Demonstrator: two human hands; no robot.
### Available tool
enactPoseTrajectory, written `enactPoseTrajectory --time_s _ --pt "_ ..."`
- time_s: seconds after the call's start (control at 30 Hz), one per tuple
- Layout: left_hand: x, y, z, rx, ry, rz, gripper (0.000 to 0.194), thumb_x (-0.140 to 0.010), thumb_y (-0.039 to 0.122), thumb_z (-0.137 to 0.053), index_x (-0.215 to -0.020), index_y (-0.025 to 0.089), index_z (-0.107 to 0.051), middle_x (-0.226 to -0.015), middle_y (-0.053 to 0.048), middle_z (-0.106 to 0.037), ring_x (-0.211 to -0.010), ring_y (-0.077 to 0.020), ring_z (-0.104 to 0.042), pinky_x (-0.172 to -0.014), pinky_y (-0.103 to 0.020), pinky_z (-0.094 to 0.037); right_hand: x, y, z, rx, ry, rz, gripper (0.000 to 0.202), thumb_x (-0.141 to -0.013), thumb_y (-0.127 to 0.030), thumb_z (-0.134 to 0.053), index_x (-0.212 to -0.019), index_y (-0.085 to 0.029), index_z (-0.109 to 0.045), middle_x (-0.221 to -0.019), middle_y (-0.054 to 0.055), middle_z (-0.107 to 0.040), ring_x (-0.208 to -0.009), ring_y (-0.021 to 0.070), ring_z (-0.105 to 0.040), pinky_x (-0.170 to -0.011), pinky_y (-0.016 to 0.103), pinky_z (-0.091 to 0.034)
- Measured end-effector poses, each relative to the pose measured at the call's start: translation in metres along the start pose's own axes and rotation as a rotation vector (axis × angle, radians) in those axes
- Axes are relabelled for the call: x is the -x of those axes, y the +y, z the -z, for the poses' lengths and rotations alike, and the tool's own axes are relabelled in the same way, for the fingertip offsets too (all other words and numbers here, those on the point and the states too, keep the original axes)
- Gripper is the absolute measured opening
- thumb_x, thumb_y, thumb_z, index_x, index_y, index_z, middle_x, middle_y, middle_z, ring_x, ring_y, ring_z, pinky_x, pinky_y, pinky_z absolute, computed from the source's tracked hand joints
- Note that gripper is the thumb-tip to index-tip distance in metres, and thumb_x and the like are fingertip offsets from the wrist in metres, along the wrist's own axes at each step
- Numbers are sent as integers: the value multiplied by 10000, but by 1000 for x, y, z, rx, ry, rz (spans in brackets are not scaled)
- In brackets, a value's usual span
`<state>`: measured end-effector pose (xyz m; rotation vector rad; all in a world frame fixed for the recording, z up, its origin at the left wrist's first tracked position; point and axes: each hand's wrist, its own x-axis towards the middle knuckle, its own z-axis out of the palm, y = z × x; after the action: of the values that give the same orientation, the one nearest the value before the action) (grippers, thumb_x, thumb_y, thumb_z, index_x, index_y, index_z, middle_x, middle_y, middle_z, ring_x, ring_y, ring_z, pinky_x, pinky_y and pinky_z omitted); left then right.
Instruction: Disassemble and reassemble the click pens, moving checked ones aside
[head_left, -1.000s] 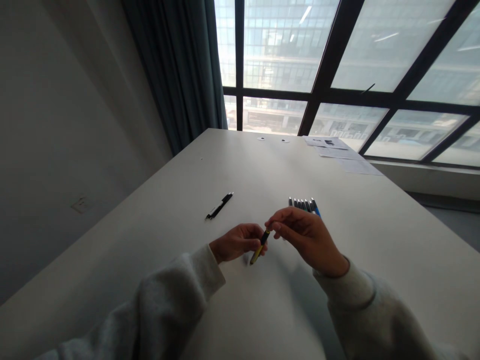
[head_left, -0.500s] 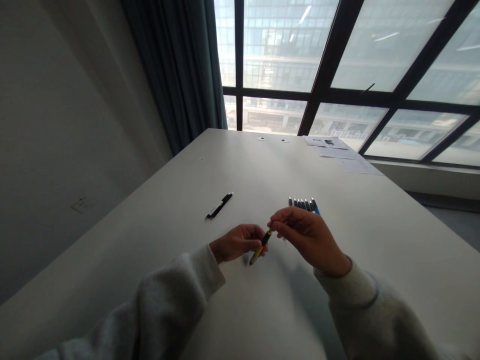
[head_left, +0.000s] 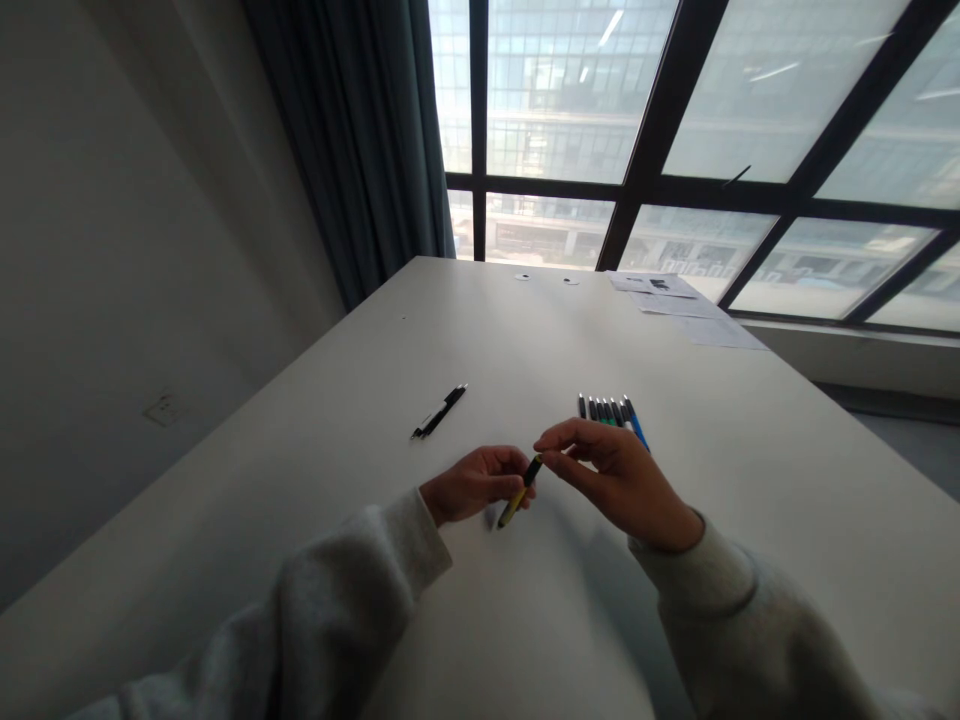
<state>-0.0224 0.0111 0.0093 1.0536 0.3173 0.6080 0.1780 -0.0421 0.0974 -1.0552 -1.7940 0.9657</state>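
A yellow and black pen (head_left: 517, 503) is held slanted above the white table (head_left: 495, 350), its yellow end toward me. My left hand (head_left: 480, 484) is closed around its middle, thumb on the barrel. With thumb and forefinger, my right hand (head_left: 611, 478) pinches the pen's upper, dark end; the very tip is hidden by the fingers. Just beyond my right hand lies a row of several pens (head_left: 606, 410), partly covered by it, with a blue pen (head_left: 638, 425) at the right end.
Black pens (head_left: 442, 410) lie side by side left of centre. Paper sheets (head_left: 667, 295) rest at the far right corner, and two small white oval pieces (head_left: 523, 277) near the far edge. A dark curtain (head_left: 360, 140) and a window (head_left: 555, 100) stand behind the table.
My right hand has shifted slightly down and left, its fingers closing in on the pen's upper end. More of the pen row shows now. My left hand has hardly moved.
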Motion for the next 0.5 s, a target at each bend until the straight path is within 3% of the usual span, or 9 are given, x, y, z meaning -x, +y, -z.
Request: enactPoseTrajectory --time_s 0.17,0.3,0.4,0.5 --pt "0 1 -1 0 1 -14 358 -731 378 -827 -864 106 -637 -745 -53 -678 -650 -118 -613 -606 -216 -456 -2 2 12 88 -88 -9 281 -901 -329 -644 -1151 -200 -637 -1024 71 -715 -860 178 -678 -734 303 -561" --pt "0 0 -1 3 2 -13 370 -723 384 -832 -857 102 -633 -744 -59 -679 -645 -120 -608 -601 -221 -454 -2 15 27 481 -119 -120 270 -864 -281 -673 -1109 -168 -660 -920 77 -721 -739 180 -672 -683 314 -545" --pt "0 -1 0 6 4 -12 383 -714 394 -836 -850 101 -629 -738 -61 -675 -641 -124 -606 -595 -224 -452 -1 30 29 707 -239 -248 342 -786 -216 -746 -1113 -146 -673 -973 102 -720 -786 213 -675 -724 338 -535" --pt "0 -2 1 9 6 -19 390 -710 398 -838 -852 103 -628 -740 -62 -673 -652 -128 -608 -595 -224 -449 0 44 25 768 -357 -332 419 -712 -172 -800 -1113 -139 -686 -1011 113 -717 -870 234 -678 -777 324 -527"
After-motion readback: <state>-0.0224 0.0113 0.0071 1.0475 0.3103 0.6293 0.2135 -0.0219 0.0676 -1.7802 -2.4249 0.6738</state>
